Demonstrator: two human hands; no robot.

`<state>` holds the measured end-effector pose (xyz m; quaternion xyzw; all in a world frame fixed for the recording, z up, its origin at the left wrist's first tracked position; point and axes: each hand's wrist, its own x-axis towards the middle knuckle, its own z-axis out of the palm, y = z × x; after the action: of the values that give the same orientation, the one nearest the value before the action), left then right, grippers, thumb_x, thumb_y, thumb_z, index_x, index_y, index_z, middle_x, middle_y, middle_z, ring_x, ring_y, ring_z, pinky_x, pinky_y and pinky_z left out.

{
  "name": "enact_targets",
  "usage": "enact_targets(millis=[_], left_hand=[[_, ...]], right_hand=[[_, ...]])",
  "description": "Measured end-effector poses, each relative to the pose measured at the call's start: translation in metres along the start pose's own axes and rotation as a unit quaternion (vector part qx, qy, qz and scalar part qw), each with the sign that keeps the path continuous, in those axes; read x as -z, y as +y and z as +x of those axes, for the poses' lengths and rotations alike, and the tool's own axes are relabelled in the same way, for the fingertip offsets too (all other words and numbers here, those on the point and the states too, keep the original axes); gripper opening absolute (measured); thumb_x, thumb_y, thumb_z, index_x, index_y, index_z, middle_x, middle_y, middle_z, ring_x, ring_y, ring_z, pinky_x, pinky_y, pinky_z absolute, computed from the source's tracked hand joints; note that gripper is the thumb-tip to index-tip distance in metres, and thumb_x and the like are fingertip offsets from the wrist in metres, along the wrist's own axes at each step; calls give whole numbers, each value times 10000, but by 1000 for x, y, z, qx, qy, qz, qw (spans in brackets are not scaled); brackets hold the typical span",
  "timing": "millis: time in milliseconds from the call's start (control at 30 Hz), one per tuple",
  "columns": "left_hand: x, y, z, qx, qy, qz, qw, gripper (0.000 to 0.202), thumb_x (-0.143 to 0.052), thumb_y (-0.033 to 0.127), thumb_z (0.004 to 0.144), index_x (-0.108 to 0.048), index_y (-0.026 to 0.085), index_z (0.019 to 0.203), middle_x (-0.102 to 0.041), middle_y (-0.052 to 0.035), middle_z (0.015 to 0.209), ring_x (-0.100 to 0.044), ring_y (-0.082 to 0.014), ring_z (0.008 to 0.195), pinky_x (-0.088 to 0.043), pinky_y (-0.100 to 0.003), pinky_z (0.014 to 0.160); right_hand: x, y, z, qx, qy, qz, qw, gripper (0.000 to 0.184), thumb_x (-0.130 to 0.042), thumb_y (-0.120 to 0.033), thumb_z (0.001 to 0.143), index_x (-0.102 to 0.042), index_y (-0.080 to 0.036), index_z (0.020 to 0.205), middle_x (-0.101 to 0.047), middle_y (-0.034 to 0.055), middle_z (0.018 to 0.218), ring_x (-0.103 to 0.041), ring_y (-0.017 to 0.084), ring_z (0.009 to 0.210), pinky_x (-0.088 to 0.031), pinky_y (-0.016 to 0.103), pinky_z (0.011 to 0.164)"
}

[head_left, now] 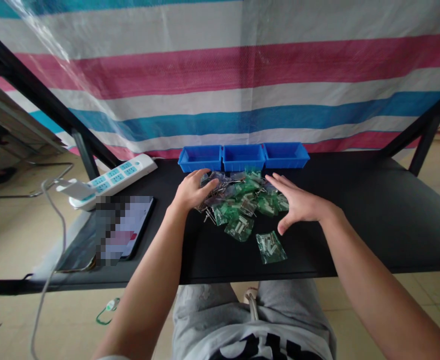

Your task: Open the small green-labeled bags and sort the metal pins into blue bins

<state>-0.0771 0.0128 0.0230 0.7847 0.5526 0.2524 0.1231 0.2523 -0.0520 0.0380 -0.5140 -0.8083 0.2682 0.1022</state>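
A heap of small green plastic packets [247, 204] lies at the middle of the black table, with clear packets and loose metal pins mixed in on its left side. My left hand [194, 190] rests against the heap's left edge, fingers apart, its fingertips partly over the clear packets. At the heap's right edge is my right hand [298, 201], fingers stretched out and thumb spread downward, holding nothing. One green packet [271, 247] with pale metal cylinders inside lies apart, nearer the front edge. Another packet [239, 227] sits at the heap's front.
Three blue bins [243, 158] stand in a row behind the heap. On the left are a white power strip [117, 180] with a plug and cable, and a phone [139, 225] beside a dark flat object [79, 245]. Black frame bars rise at both sides before a striped sheet.
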Motion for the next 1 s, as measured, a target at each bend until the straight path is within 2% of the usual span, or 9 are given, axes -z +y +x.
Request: enact_targets(millis=[133, 267, 333, 433, 600, 733, 833, 900, 1000], left_hand=[[-6, -15, 6, 64, 20, 4, 998, 539, -317, 530, 932, -651, 169, 1154, -687, -114, 1146, -620, -266, 1097, -467, -400, 986], [-18, -15, 7, 61, 6, 5, 998, 552, -306, 512, 937, -625, 157, 1215, -642, -117, 1261, -565, -255, 1206, -408, -381, 1071], [-20, -12, 6, 56, -12, 7, 998, 595, -330, 544, 924, -592, 140, 1273, -588, -124, 1345, -506, -266, 1285, -354, -393, 1123], [-21, -9, 3, 36, -45, -12, 998, 666, -344, 600, 907, -537, 137, 1345, -536, -127, 1408, -460, -284, 1333, -320, -429, 1147], [-20, -9, 1, -55, -100, -86, 990, 858, -471, 719, 800, -437, 136, 1429, -445, -146, 1483, -413, -324, 1370, -310, -457, 1155], [-21, -1, -1, -107, -123, -91, 982, 1124, -643, 772, 617, -349, 103, 1470, -361, -216, 1518, -334, -381, 1409, -272, -525, 1161], [-23, 12, -4, -110, -140, -66, 982, 1215, -709, 759, 541, -320, 95, 1482, -307, -244, 1535, -272, -409, 1432, -233, -572, 1166], [-24, 22, -7, -107, -146, -56, 982, 1247, -746, 721, 521, -295, 80, 1490, -282, -257, 1541, -244, -414, 1441, -243, -567, 1168], [-26, 35, -10, -113, -122, -70, 984, 1135, -778, 583, 575, -302, 104, 1487, -304, -222, 1541, -303, -366, 1430, -313, -511, 1161]], right_hand=[[-18, -14, -30, 18, -38, -97, 994, 1546, -875, -628, 313, -1, -305, 1547, 173, 117, 1615, 150, 479, 1438, -83, 669, 1149], [-46, -23, -40, 38, 3, -160, 986, 1522, -822, -713, 353, 12, -278, 1549, 283, 127, 1579, 186, 506, 1417, -26, 702, 1123], [-52, -23, -35, 38, 33, -169, 984, 1517, -786, -759, 373, 42, -271, 1547, 331, 124, 1558, 197, 506, 1414, -29, 702, 1120], [-49, -20, -17, 15, 80, -180, 980, 1537, -786, -760, 373, 90, -276, 1540, 335, 117, 1557, 199, 513, 1411, -20, 724, 1103], [-31, -14, 25, 6, 52, -172, 984, 1582, -794, -762, 317, 86, -280, 1540, 317, 127, 1564, 217, 499, 1414, 3, 725, 1096], [-35, -18, 52, 11, 24, -127, 992, 1554, -781, -769, 329, 70, -298, 1540, 229, 134, 1598, 169, 470, 1442, -47, 706, 1109], [-47, -27, 62, 7, 42, -103, 994, 1444, -734, -794, 421, 17, -293, 1548, 101, 167, 1621, 24, 454, 1470, -126, 683, 1112], [-53, -34, 64, 9, 64, -104, 992, 1354, -702, -797, 489, -34, -289, 1552, -9, 176, 1625, -67, 455, 1467, -164, 682, 1102], [-60, -42, 64, 15, 95, -116, 989, 1216, -677, -764, 579, -129, -274, 1548, -137, 179, 1610, -161, 453, 1449, -215, 671, 1088]])
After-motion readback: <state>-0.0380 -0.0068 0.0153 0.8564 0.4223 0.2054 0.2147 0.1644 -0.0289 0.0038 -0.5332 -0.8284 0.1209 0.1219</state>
